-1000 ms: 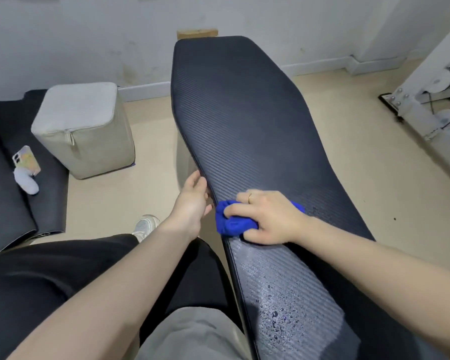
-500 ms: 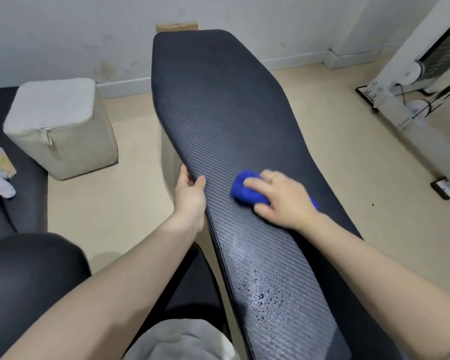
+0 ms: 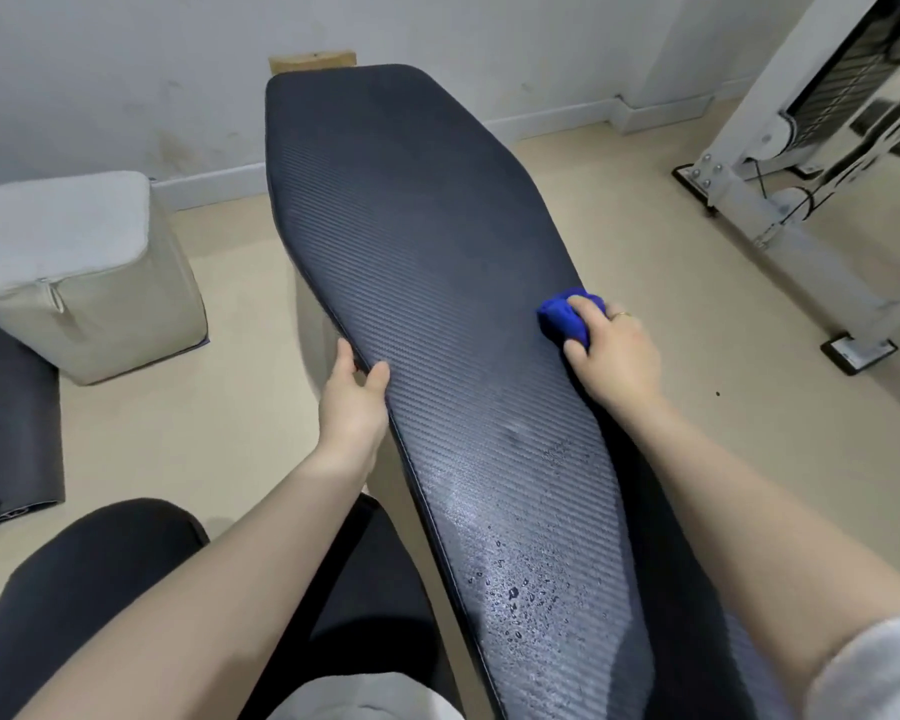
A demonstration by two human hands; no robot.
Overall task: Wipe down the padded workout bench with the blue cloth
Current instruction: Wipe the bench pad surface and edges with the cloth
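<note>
The long black ribbed bench pad point(image 3: 411, 241) runs from the near right toward the far wall. Water droplets bead on its near end. My right hand point(image 3: 611, 356) grips the bunched blue cloth point(image 3: 565, 317) and presses it onto the pad's right edge, about midway along. My left hand point(image 3: 352, 402) grips the pad's left edge, thumb on top and fingers curled under the rim.
A beige padded cube point(image 3: 74, 272) stands on the floor at left, beside dark mats point(image 3: 17, 423). A white gym machine frame point(image 3: 780, 194) with a black foot plate point(image 3: 858, 353) occupies the right. My dark-clad knee point(image 3: 100, 589) is at the near left.
My right hand has swept the blue cloth from the pad's left side across to its right edge. My left hand keeps its hold on the left rim.
</note>
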